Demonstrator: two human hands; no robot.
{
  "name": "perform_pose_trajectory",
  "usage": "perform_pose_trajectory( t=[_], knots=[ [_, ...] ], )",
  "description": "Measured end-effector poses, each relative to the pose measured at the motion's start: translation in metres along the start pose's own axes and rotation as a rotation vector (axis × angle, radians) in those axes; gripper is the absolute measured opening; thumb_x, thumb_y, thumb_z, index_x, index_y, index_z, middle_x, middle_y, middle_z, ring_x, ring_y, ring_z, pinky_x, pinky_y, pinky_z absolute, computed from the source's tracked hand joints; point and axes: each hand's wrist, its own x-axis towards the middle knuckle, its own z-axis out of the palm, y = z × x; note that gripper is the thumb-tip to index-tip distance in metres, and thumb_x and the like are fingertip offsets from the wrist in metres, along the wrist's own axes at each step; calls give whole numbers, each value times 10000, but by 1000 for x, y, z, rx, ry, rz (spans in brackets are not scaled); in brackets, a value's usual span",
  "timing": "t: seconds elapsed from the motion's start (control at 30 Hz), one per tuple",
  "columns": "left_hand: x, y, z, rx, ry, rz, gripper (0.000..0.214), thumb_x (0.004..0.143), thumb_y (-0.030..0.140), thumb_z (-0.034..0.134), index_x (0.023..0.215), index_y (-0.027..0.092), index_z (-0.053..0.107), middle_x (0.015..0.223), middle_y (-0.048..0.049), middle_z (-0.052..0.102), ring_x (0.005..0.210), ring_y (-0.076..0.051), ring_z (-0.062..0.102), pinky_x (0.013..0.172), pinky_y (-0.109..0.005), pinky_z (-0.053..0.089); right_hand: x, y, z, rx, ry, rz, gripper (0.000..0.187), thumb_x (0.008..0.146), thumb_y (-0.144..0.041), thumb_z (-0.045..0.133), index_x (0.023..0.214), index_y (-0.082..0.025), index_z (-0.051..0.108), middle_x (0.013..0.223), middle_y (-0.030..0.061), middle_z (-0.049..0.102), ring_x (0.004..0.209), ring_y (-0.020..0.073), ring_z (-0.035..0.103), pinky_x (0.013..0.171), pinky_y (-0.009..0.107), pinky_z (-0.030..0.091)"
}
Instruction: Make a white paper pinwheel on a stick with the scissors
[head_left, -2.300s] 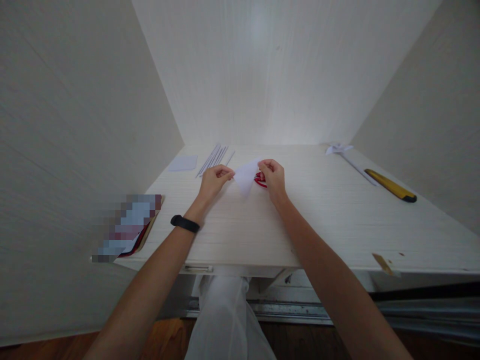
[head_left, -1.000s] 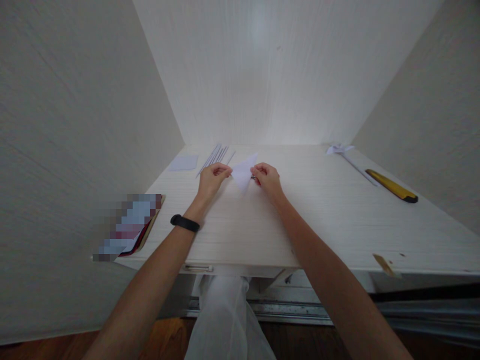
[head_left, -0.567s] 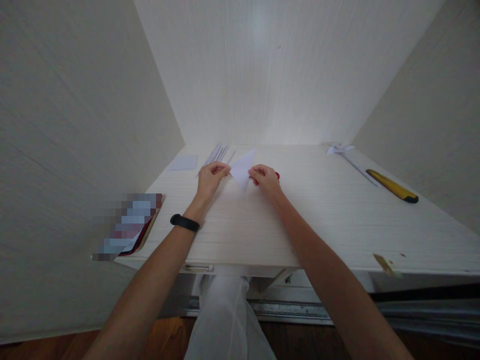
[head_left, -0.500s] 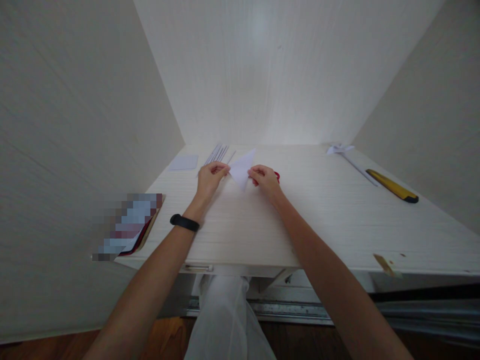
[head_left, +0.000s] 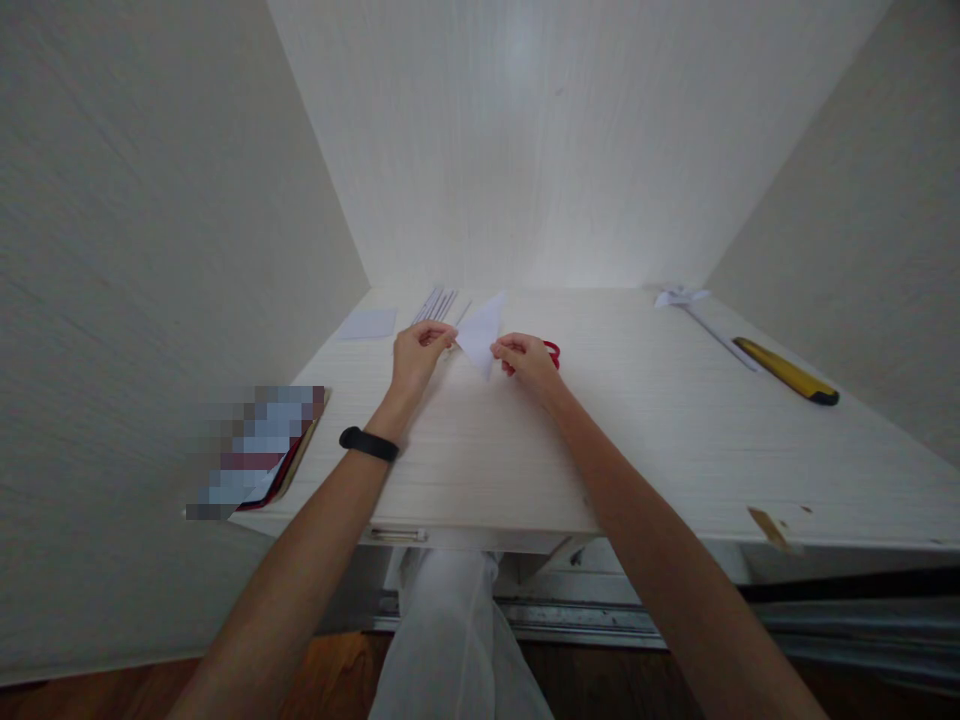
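Note:
A small white sheet of paper [head_left: 481,335], which looks roughly triangular from here, is held just over the white desk. My left hand [head_left: 420,350] pinches its left corner between thumb and fingers. At the right edge, my right hand [head_left: 529,362] grips it the same way. Red-handled scissors [head_left: 553,352] lie beside and partly behind my right hand, most of them hidden. Beyond my left hand several thin purplish-white sticks [head_left: 436,302] lie side by side on the desk.
A white paper stack or sheet [head_left: 366,324] lies at the back left. On the right are a paper pinwheel [head_left: 681,297] on a stick and a yellow-black cutter [head_left: 784,370]. A pixelated flat object [head_left: 277,450] rests at the left edge. Walls enclose the desk [head_left: 675,450] on three sides.
Both hands and the paper have shifted slightly to the left, with the paper still held at both sides. More of the red scissor handle shows now.

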Motion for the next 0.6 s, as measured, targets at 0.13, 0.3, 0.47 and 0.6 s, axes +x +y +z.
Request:
perform_pose_trajectory(
  t=[0.13, 0.3, 0.47, 0.6],
  knots=[
    [0, 0, 0, -4, -3, -5, 117, 668, 279, 702, 706, 168, 687, 671, -14, 663, 642, -134, 588, 662, -266, 460, 1, 2, 0, -4, 9, -12, 135, 683, -281, 632, 642, -168, 570, 531, -50, 526, 452, 68, 447, 467, 208, 355],
    [-1, 3, 1, -13, 2, -9, 105, 669, 264, 697, 699, 165, 681, 687, -20, 666, 653, -134, 593, 676, -268, 465, 1, 2, -1, 4, 9, -16, 147, 669, -301, 639, 648, -169, 578, 530, -51, 529, 449, 63, 445, 451, 198, 358],
    [0, 3, 0, 0, 24, -7, 117, 673, 279, 691, 704, 168, 675, 696, -23, 668, 662, -139, 597, 682, -274, 471, 1, 4, 0, -16, -12, 5, 142, 667, -302, 640, 658, -169, 590, 523, -46, 535, 448, 63, 444, 432, 187, 357],
    [1, 2, 0, 2, 27, 2, 123, 674, 283, 691, 711, 166, 676, 680, -18, 660, 660, -139, 594, 673, -270, 466, 1, 4, 0, -21, -10, -2, 120, 673, -278, 627, 646, -168, 584, 528, -48, 535, 450, 61, 448, 447, 192, 360]
  ],
)
